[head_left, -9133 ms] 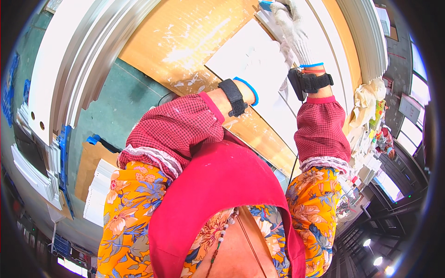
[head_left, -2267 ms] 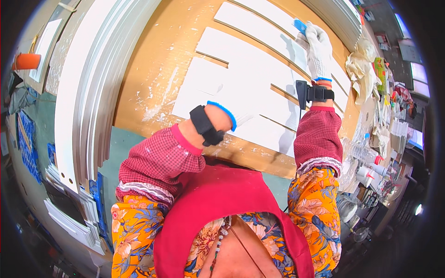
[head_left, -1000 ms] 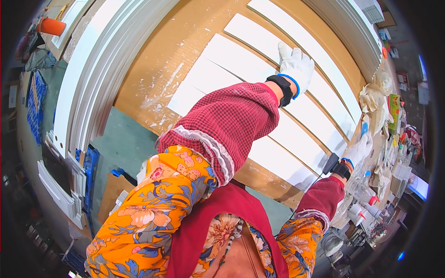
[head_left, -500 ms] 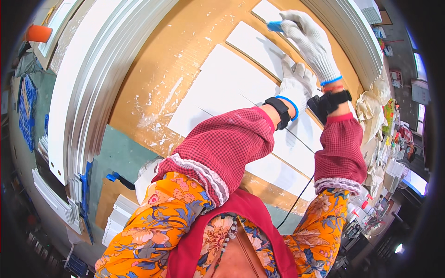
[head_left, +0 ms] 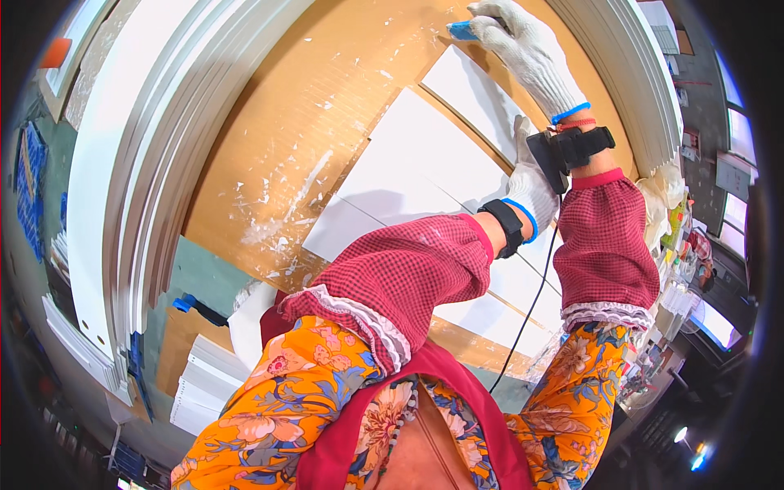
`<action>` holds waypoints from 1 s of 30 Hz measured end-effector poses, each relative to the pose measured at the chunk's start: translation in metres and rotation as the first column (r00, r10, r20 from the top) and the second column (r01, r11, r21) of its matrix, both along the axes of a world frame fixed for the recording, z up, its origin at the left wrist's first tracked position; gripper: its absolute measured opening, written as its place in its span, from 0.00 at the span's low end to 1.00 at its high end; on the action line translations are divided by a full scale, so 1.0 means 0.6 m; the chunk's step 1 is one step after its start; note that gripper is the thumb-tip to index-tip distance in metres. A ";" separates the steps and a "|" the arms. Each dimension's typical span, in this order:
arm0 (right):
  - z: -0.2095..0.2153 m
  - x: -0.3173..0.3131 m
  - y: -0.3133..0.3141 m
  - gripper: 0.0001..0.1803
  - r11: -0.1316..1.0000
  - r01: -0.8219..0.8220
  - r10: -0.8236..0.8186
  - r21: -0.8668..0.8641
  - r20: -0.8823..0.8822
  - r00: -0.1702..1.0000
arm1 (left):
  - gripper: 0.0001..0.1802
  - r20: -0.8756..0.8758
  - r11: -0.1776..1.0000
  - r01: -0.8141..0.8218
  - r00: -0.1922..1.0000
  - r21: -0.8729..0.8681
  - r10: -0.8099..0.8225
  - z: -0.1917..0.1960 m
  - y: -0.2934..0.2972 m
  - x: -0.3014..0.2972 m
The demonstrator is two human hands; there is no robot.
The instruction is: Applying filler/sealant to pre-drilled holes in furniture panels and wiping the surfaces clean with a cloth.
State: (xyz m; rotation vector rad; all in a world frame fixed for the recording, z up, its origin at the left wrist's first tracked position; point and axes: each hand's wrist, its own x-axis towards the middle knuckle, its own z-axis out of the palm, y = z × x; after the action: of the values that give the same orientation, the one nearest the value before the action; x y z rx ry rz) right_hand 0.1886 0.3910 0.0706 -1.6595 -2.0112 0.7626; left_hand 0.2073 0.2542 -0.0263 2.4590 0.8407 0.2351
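Observation:
My right hand (head_left: 523, 53), in a white knit glove with a blue cuff, is raised over the far side of a brown board. Its fingers are closed on a small blue piece (head_left: 463, 31) whose exact kind I cannot make out. Below it, my left hand (head_left: 532, 189), gloved the same way, lies with fingers stretched out on the white flat panels. Part of it is hidden behind my right wrist. A white strip panel (head_left: 478, 94) lies nearest the right hand, separated by a narrow gap from a larger group of white panels (head_left: 408, 155).
The brown board (head_left: 269, 147) is spotted with white flecks. Long white boards (head_left: 114, 180) are stacked at the left, and more stacked boards (head_left: 629, 73) curve along the right. A black cord (head_left: 523, 331) hangs near my right sleeve. Crumpled cream material (head_left: 660, 196) lies beyond it.
My right hand has moved up and left with the blue piece. The whole view has shifted a little, and the left hand appears lower, with more of it behind the right wrist.

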 end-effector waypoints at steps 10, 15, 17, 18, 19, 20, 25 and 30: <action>-0.010 -0.013 -0.001 0.09 0.994 0.075 -0.087 -0.081 -0.159 0.983 | 0.27 -0.088 0.997 -0.062 0.994 0.048 0.066 0.030 0.014 -0.025; -0.005 -0.019 0.001 0.08 0.997 0.029 -0.035 -0.069 -0.085 0.996 | 0.25 0.178 0.958 -0.271 0.942 -0.095 0.284 -0.009 -0.002 0.008; -0.009 -0.017 0.002 0.08 0.999 0.054 -0.054 0.004 0.023 0.998 | 0.25 0.162 0.964 -0.188 0.962 -0.190 0.220 -0.006 -0.002 0.001; -0.016 -0.015 0.000 0.08 0.998 0.056 -0.056 0.000 0.021 0.998 | 0.25 0.154 0.954 -0.108 0.976 -0.281 0.156 -0.004 -0.002 -0.003; -0.024 -0.018 -0.001 0.08 0.995 0.097 -0.095 0.016 -0.107 0.990 | 0.25 0.155 0.953 -0.109 0.975 -0.282 0.157 -0.004 -0.001 -0.002; -0.027 -0.020 -0.002 0.08 0.990 0.140 -0.130 0.027 -0.234 0.964 | 0.24 0.121 0.968 -0.153 0.976 -0.200 0.180 -0.004 0.001 -0.002; -0.003 -0.013 -0.006 0.08 0.997 0.020 -0.027 0.074 0.090 0.996 | 0.23 0.023 0.986 -0.164 0.986 0.002 0.164 -0.001 0.002 0.007; 0.024 -0.037 -0.023 0.10 0.997 0.030 -0.028 -0.077 0.025 0.999 | 0.22 -0.214 0.867 -0.079 0.954 0.492 0.209 -0.030 -0.005 0.024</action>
State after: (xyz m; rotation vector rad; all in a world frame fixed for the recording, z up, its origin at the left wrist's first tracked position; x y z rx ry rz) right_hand 0.1664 0.3773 0.0850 -1.7450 -1.9926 0.8244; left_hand 0.2220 0.2511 -0.0444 2.9374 1.2059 0.1917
